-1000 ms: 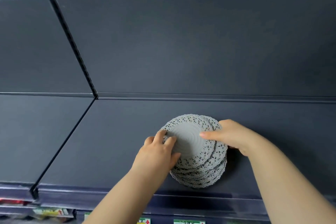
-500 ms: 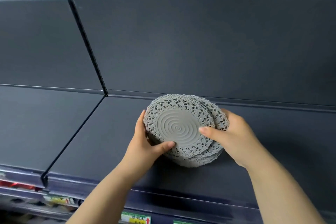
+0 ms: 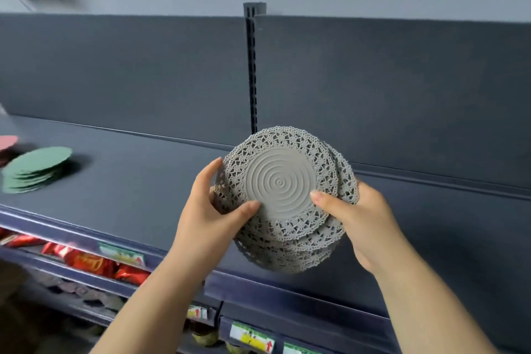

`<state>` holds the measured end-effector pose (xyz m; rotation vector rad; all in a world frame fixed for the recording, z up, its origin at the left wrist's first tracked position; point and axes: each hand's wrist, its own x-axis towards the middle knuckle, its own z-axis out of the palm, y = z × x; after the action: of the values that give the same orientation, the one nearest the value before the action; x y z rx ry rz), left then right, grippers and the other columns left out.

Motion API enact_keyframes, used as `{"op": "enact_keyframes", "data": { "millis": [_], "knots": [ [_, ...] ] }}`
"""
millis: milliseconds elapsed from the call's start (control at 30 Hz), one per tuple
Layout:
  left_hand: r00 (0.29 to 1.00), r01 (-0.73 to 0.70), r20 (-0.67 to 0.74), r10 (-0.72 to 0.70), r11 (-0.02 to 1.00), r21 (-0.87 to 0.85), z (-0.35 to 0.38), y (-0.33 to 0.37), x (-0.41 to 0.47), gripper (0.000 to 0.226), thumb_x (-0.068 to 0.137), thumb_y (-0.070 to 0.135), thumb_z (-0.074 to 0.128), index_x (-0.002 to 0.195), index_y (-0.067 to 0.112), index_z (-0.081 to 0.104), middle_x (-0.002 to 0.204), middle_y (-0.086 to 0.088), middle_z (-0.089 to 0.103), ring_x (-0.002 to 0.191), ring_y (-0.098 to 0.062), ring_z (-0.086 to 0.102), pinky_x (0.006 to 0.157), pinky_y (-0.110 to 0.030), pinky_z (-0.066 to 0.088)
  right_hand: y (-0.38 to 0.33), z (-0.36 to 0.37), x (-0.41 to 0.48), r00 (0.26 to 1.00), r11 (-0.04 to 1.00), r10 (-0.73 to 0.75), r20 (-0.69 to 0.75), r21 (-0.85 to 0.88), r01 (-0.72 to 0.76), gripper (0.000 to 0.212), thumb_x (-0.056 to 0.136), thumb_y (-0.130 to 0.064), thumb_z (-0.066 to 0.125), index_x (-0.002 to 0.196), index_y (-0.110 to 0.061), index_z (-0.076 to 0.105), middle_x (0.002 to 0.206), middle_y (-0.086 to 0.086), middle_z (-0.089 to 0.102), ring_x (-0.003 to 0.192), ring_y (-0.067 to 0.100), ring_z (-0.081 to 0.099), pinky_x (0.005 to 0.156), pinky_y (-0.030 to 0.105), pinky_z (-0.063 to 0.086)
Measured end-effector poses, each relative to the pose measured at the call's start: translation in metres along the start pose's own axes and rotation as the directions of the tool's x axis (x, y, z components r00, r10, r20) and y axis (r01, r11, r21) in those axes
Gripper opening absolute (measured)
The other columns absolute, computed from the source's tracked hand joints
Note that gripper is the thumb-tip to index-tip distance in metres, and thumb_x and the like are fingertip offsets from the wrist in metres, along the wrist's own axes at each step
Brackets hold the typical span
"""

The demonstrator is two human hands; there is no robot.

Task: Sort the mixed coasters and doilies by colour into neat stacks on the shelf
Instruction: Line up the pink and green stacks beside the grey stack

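Fingers (image 3: 246, 207) of L hand (image 3: 207, 218) & R hand (image 3: 366, 220) pinching grey doily stack (image 3: 278, 184), now lifted off shelf (image 3: 129, 198)

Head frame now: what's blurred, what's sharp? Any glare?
Head view: the green stack and pink stack at the left edge are smeared, like motion blur. Head view: the grey doilies, left hand and right hand are sharp, with the lace pattern legible. Head view: the light is soft and even, with no glare.

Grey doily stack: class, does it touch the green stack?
Apart. Head view: left hand and right hand hold the grey doily stack, bare shelf between it and the green stack.
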<state>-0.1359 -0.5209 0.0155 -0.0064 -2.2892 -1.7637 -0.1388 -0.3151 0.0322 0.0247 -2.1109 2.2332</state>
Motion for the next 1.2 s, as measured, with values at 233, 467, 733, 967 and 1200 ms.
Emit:
{"op": "enact_keyframes", "data": {
  "millis": [233, 467, 733, 967, 1200],
  "knots": [
    [0.999, -0.009, -0.052, 0.017, 0.987, 0.162, -0.128, -0.040, 0.026, 0.075, 0.074, 0.028, 0.079, 0.133, 0.048, 0.036, 0.119, 0.019, 0.059, 0.104, -0.001, 0.059, 0.091, -0.029, 0.049, 0.019, 0.143, 0.006, 0.998, 0.998, 0.060, -0.027, -0.023, -0.061, 0.018, 0.079, -0.011, 0.070, 0.094, -0.022, 0.067, 0.092, -0.009, 0.073, 0.089, 0.010, 0.068, 0.084, 0.035, 0.050],
    [0.998, 0.063, 0.016, -0.069, 0.970, 0.237, -0.198, -0.067, 0.078, 0.079, 0.074, 0.036, 0.077, 0.141, 0.038, 0.035, 0.125, 0.005, 0.058, 0.111, -0.016, 0.057, 0.097, -0.038, 0.047, 0.023, 0.218, 0.032, 0.987, 0.983, 0.156, -0.040, -0.093, -0.159, 0.020, 0.078, -0.018, 0.071, 0.097, -0.022, 0.067, 0.094, -0.008, 0.072, 0.092, 0.013, 0.066, 0.091, 0.040, 0.048],
    [0.965, 0.089, 0.158, -0.209, 0.828, 0.553, -0.194, -0.088, 0.148, 0.083, 0.082, 0.039, 0.068, 0.149, 0.024, 0.022, 0.145, 0.004, 0.040, 0.130, -0.019, 0.040, 0.093, -0.025, 0.034, 0.047, 0.237, 0.085, 0.957, 0.921, 0.288, 0.026, -0.281, -0.270, 0.020, 0.075, -0.006, 0.066, 0.090, -0.019, 0.069, 0.092, -0.002, 0.073, 0.091, 0.019, 0.067, 0.090, 0.043, 0.050],
    [0.926, 0.043, 0.238, -0.293, 0.708, 0.705, -0.180, -0.109, 0.173, 0.077, 0.083, 0.041, 0.067, 0.146, 0.024, 0.027, 0.136, -0.001, 0.050, 0.124, -0.020, 0.046, 0.091, -0.022, 0.036, 0.073, 0.239, 0.114, 0.934, 0.698, 0.356, -0.016, -0.661, -0.278, 0.053, 0.050, -0.039, 0.057, 0.088, -0.003, 0.062, 0.072, 0.004, 0.065, 0.062, 0.013, 0.051, 0.059, 0.026, 0.039],
    [0.962, -0.211, 0.270, -0.030, 0.546, 0.811, -0.182, -0.133, 0.171, 0.062, 0.083, 0.058, 0.051, 0.139, 0.033, 0.040, 0.137, -0.002, 0.037, 0.126, -0.027, 0.034, 0.101, -0.037, 0.035, 0.051, 0.238, 0.119, 0.958, 0.318, 0.280, -0.061, -0.936, -0.152, 0.099, 0.063, -0.062, 0.067, 0.141, -0.028, 0.017, 0.142, -0.007, 0.032, 0.127, 0.016, 0.039, 0.093, 0.035, 0.041]
  ]
}}
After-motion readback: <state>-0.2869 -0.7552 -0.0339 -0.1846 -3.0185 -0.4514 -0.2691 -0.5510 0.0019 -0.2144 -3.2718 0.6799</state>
